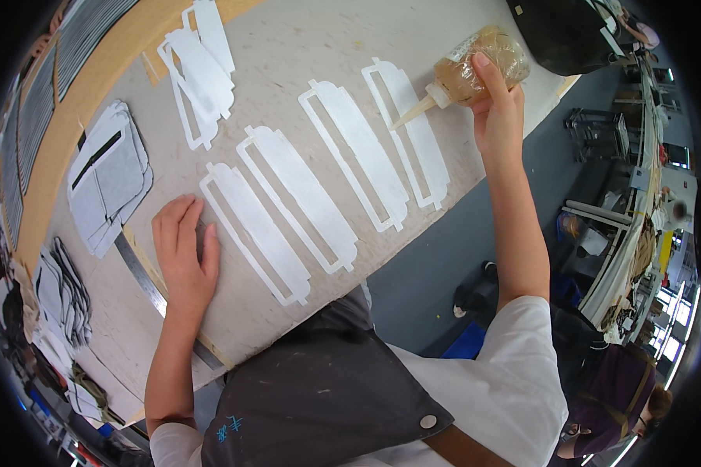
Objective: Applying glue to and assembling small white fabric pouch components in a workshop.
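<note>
Right hand (498, 113) grasps a tilted squeeze bottle (508, 58), nozzle (415, 111) over the rightmost white cutout (431, 159).
Tan contents show through the bottle's clear wall. The left hand (183, 249) rests released, palm down, just beside the leftmost of four white cutouts, which slant toward the table's near edge (413, 253); a strip of tabletop (265, 86) separates them from overlapping white pieces (202, 86) beyond.

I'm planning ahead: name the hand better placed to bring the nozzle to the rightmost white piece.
Probably the right hand: it holds the bottle, its nozzle aimed at that piece. The left hand rests on the table, farther away.
</note>
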{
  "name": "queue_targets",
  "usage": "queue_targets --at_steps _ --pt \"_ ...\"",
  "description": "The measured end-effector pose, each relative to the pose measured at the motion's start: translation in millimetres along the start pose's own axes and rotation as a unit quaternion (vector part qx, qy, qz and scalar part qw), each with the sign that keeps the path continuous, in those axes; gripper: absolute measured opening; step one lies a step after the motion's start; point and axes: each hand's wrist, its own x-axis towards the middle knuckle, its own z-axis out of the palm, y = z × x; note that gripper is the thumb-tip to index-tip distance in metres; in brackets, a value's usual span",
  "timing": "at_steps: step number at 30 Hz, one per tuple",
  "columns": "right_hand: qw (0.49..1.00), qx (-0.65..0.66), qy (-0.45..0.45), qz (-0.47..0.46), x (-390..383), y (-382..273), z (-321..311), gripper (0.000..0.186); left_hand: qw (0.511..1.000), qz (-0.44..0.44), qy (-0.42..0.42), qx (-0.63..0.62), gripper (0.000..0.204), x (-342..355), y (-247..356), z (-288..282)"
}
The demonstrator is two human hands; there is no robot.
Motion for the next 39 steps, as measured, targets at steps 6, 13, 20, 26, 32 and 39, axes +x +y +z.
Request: queue_targets --at_steps 6,13,20,26,32,39 --pt "1.000 -0.005 0.011 0.000 -25.1 -6.0 -8.8 0.036 1.000 -0.003 0.002 -0.002 0.030 -0.4 -0.9 1.0" --pt "0.999 -0.011 0.021 0.027 -49.5 -8.3 -22.6 0.037 1.000 0.008 0.009 0.012 0.031 -0.2 -3.1 1.9" --pt "0.998 -0.032 0.047 0.012 -66.5 -8.9 -32.7 0.042 1.000 0.015 0.011 0.017 0.031 1.0 -4.5 3.1" --pt "0.996 -0.026 0.081 0.014 -67.9 -11.2 -44.6 0.045 1.000 0.009 0.003 0.024 0.031 -1.7 -6.0 3.7" --pt "0.998 -0.015 0.030 0.046 -73.9 -4.2 -31.7 0.046 1.000 0.011 0.003 0.026 0.031 -1.6 -5.7 3.0" --pt "0.989 0.140 0.040 -0.041 -11.0 -7.1 -25.2 0.037 1.000 0.002 0.001 0.021 0.031 0.8 -1.6 1.2"
